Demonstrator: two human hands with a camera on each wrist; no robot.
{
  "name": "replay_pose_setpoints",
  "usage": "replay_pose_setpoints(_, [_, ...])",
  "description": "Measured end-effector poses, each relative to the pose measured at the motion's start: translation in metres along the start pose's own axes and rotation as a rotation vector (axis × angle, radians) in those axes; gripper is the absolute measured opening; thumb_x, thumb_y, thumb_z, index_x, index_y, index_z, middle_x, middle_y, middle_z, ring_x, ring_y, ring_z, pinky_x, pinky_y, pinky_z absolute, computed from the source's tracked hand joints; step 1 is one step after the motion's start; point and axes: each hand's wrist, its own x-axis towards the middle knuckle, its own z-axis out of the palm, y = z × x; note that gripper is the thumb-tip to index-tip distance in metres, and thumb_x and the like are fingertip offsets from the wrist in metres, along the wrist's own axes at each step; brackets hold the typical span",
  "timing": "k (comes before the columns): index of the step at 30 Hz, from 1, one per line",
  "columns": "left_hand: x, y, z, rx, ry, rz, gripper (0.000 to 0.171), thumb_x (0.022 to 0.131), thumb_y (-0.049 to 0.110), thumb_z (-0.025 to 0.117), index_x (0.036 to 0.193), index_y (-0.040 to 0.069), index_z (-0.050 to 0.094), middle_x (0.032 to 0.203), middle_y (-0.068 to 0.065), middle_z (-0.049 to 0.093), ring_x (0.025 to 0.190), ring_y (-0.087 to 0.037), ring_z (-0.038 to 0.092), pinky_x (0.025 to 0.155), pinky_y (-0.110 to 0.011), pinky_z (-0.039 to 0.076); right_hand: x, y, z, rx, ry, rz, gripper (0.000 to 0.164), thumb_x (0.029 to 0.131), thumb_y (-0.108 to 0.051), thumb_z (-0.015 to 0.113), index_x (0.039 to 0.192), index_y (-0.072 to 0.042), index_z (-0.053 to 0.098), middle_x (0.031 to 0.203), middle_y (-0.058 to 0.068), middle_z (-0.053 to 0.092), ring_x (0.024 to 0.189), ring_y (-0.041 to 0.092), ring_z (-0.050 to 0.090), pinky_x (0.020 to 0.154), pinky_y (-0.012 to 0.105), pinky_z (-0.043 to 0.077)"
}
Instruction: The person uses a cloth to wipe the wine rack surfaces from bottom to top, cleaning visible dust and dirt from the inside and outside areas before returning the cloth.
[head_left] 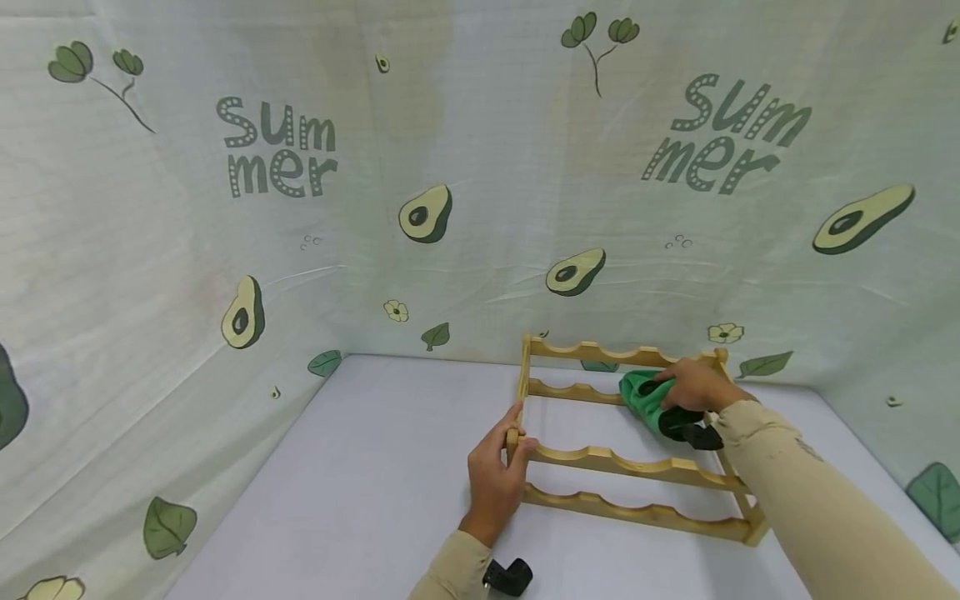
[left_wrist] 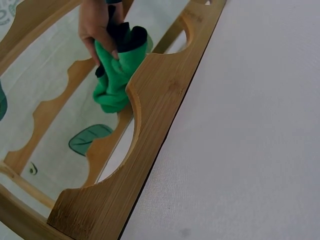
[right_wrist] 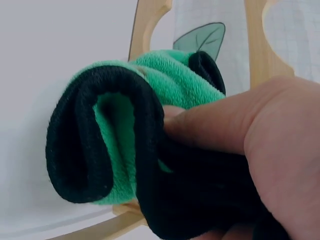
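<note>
A two-tier wooden rack (head_left: 600, 460) with scalloped rails stands on the white table. My left hand (head_left: 497, 475) grips its left end post, thumb toward the front rail. Bunched in my right hand (head_left: 697, 385) is a green cloth with black edging (head_left: 647, 398), pinched between thumb and fingers inside the rack's right half. The right wrist view shows the thumb (right_wrist: 210, 122) pressing on the folds of the cloth (right_wrist: 165, 75), its black border curled into a loop. From the left wrist, the cloth (left_wrist: 117, 75) appears beyond the near scalloped rail (left_wrist: 155, 100).
White tabletop (head_left: 360, 483) spreads to the left of the rack. Behind it hangs a pale curtain (head_left: 487, 150) printed with avocados, leaves and lettering, close to the rack's back rails. A black wrist device (head_left: 510, 577) sits at the left cuff.
</note>
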Motion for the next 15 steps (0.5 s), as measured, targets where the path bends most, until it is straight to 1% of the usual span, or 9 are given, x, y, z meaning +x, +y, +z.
replay_pose_setpoints(4, [0.0005, -0.0004, -0.0004, -0.003, -0.009, -0.005, 0.018, 0.09, 0.013, 0.076, 0.098, 0.003, 0.064, 0.13, -0.016, 0.065, 0.11, -0.03, 0.067, 0.091, -0.026, 0.052, -0.0003, 0.005, 0.0013, -0.026, 0.041, 0.035, 0.047, 0.078, -0.008, 0.076, 0.121, 0.008, 0.067, 0.117, 0.037, 0.062, 0.075, 0.025, 0.051, 0.067, 0.036, 0.045])
replay_pose_setpoints(6, [0.0003, -0.0006, -0.0009, -0.002, -0.015, -0.007, 0.019, 0.087, 0.011, 0.077, 0.098, 0.004, 0.064, 0.13, -0.015, 0.065, 0.109, -0.029, 0.068, 0.089, -0.025, 0.052, -0.0002, 0.0069, 0.0032, -0.018, 0.048, 0.059, 0.048, 0.076, -0.006, 0.075, 0.121, 0.009, 0.067, 0.117, 0.037, 0.062, 0.076, 0.026, 0.051, 0.069, 0.037, 0.046])
replay_pose_setpoints(8, [0.0, -0.0011, -0.0014, 0.0, -0.021, -0.003, 0.02, 0.085, 0.009, 0.078, 0.098, 0.005, 0.063, 0.13, -0.016, 0.065, 0.107, -0.029, 0.068, 0.086, -0.024, 0.052, 0.0, 0.008, 0.0052, -0.015, 0.05, 0.08, 0.048, 0.076, -0.005, 0.075, 0.121, 0.01, 0.066, 0.12, 0.038, 0.06, 0.081, 0.028, 0.053, 0.074, 0.039, 0.048])
replay_pose_setpoints(11, [0.0003, -0.0023, -0.0017, 0.002, -0.023, 0.005, 0.019, 0.088, 0.013, 0.077, 0.098, 0.006, 0.063, 0.128, -0.016, 0.066, 0.107, -0.029, 0.069, 0.085, -0.024, 0.052, -0.0002, 0.007, 0.0071, -0.008, 0.054, 0.103, 0.047, 0.077, -0.004, 0.073, 0.121, 0.012, 0.065, 0.122, 0.038, 0.059, 0.088, 0.031, 0.058, 0.077, 0.042, 0.051])
replay_pose_setpoints(15, [0.0009, -0.0042, -0.0018, -0.028, -0.034, -0.003, 0.015, 0.092, 0.014, 0.074, 0.098, 0.006, 0.062, 0.128, -0.016, 0.066, 0.111, -0.03, 0.067, 0.09, -0.025, 0.052, -0.0011, 0.0036, 0.0065, -0.002, 0.071, 0.129, 0.044, 0.079, -0.001, 0.069, 0.12, 0.014, 0.064, 0.121, 0.036, 0.061, 0.092, 0.033, 0.061, 0.078, 0.043, 0.05])
